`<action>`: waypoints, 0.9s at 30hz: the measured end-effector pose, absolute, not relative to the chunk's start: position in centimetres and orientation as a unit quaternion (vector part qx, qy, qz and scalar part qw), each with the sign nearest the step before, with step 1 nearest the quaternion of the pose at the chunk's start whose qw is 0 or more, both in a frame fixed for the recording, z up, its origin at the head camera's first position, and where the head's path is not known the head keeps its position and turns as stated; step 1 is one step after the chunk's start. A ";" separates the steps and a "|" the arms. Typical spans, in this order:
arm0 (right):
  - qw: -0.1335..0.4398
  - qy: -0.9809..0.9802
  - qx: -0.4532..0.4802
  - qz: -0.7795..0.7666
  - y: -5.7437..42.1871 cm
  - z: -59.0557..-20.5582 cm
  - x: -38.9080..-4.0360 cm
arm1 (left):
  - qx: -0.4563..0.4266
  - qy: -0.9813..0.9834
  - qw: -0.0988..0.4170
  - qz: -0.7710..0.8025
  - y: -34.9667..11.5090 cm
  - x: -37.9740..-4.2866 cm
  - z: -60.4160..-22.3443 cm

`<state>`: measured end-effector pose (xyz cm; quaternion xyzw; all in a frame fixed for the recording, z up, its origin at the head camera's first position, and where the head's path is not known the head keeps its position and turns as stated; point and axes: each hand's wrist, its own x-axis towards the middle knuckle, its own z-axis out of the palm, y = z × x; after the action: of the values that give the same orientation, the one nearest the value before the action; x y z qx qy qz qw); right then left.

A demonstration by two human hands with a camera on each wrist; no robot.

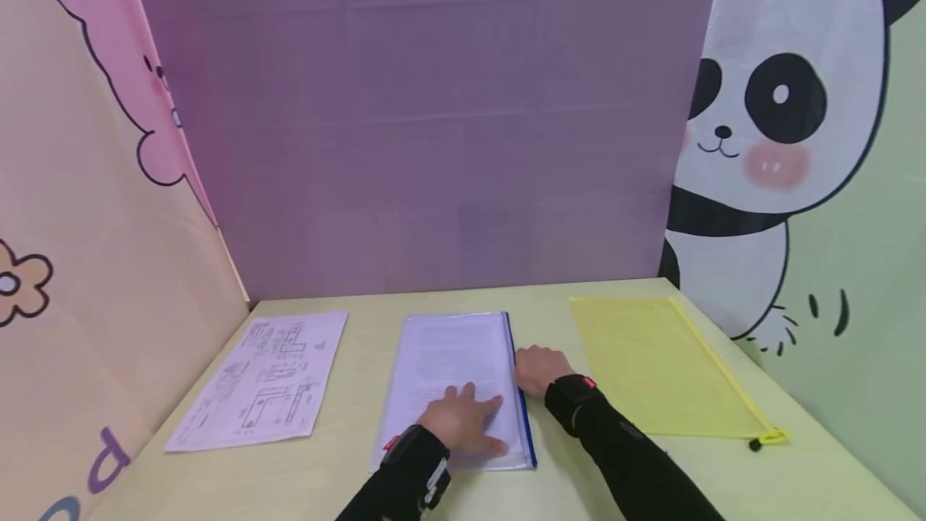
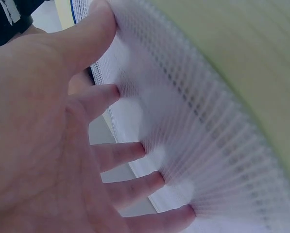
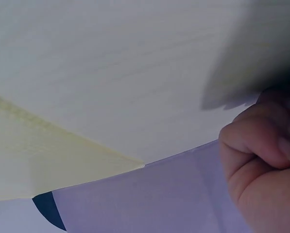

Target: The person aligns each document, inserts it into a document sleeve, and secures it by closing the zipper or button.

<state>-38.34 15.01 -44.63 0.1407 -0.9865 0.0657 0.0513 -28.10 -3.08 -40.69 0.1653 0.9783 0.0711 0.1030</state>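
Observation:
A clear mesh zip pouch [image 1: 448,348] lies on the table with printed paper showing through it and a blue zipper edge [image 1: 527,424] along its right side. My left hand [image 1: 466,424] presses on its lower part, fingers spread; in the left wrist view the fingertips [image 2: 154,179] touch the white mesh, which shows stretched lines. At the blue edge, about midway up, is my right hand [image 1: 541,370]. Its fingers are curled at the zipper, and the right wrist view shows the thumb [image 3: 285,145] bent against them. The bit between its fingertips is hidden.
A printed sheet with line drawings [image 1: 271,380] lies at the left of the table. On the right is a yellow mesh zip pouch [image 1: 665,368] with a black pull [image 1: 755,445] at its near corner. A purple backdrop [image 1: 434,119] stands along the far table edge.

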 end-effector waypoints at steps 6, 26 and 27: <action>0.068 -0.984 0.159 0.049 15.2 -44.6 -38.1 | 0.164 0.980 0.099 0.059 -2.9 -27.9 -40.5; 0.027 -0.980 0.194 0.028 15.2 -43.7 -35.8 | 0.168 0.980 0.096 0.044 -2.9 -28.1 -40.8; 0.030 -0.980 0.196 0.023 15.2 -43.8 -35.7 | 0.168 0.980 0.097 0.045 -2.9 -28.1 -40.9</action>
<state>-35.66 15.21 -43.76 0.1962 -0.9798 0.0233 0.0300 -28.14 -2.90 -40.87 0.1683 0.9799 0.0454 0.0972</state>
